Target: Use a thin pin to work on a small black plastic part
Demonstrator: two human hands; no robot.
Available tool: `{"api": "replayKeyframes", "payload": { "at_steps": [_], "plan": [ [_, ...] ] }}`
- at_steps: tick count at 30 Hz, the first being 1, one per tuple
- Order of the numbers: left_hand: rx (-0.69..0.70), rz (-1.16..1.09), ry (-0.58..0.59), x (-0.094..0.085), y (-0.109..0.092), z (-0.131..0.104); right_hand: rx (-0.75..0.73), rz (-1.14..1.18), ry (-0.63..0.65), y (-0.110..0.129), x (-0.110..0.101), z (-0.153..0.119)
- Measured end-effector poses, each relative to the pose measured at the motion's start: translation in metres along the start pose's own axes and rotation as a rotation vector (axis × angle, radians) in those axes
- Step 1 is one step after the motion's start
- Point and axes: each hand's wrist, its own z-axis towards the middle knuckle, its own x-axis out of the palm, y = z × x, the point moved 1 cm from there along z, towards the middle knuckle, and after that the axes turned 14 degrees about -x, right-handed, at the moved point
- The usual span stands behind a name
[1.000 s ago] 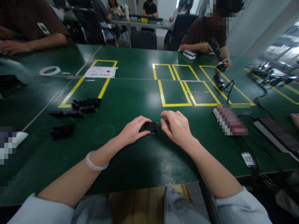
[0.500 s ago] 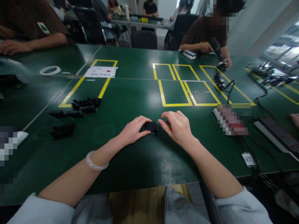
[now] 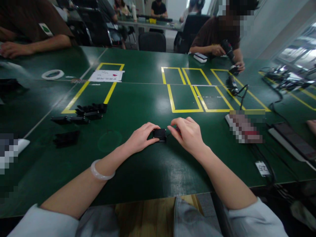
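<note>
Left hand [image 3: 140,137]: fingers pinched around black block [image 3: 160,134]. Block is small, boxy, dark-topped, shiny dots at corners; sits between both hands, on or just above green tabletop [image 3: 148,171]. Right hand [image 3: 189,133]: fingers curled narrow, just beside block's right end, thin dark strand [image 3: 169,135] between; can't tell if gripped. Other black parts [image 3: 66,139] lie left.
</note>
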Motion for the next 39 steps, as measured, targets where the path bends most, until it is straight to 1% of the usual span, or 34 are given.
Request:
{"api": "replayKeyframes", "payload": {
  "at_steps": [7,10,16,24,28,32,39],
  "plan": [
    [-0.008,0.007,0.006,-0.0002,-0.0002,-0.0001,-0.016,0.000,-0.018,0.0036,-0.0025,0.0024],
    [-0.005,0.005,0.003,-0.0003,-0.0002,0.0001,-0.032,0.007,-0.001,0.0028,-0.0022,0.0019],
    [-0.004,0.002,0.005,-0.0009,-0.0008,-0.0002,-0.009,-0.032,0.003,0.0023,-0.0018,0.0021],
    [0.007,-0.002,-0.007,-0.0001,0.0003,-0.0002,-0.010,-0.005,0.002,0.0020,-0.0016,0.0009],
    [-0.002,0.013,0.005,-0.0001,-0.0002,0.0002,0.006,-0.021,-0.011,0.0019,0.0003,0.0004],
    [-0.006,0.018,0.012,-0.0003,-0.0008,0.0001,-0.015,0.003,-0.039,0.0031,-0.0008,0.0011],
    [-0.006,0.018,0.007,-0.0012,-0.0014,-0.0004,-0.027,-0.024,-0.044,0.0026,-0.0019,0.0011]
  ]
}}
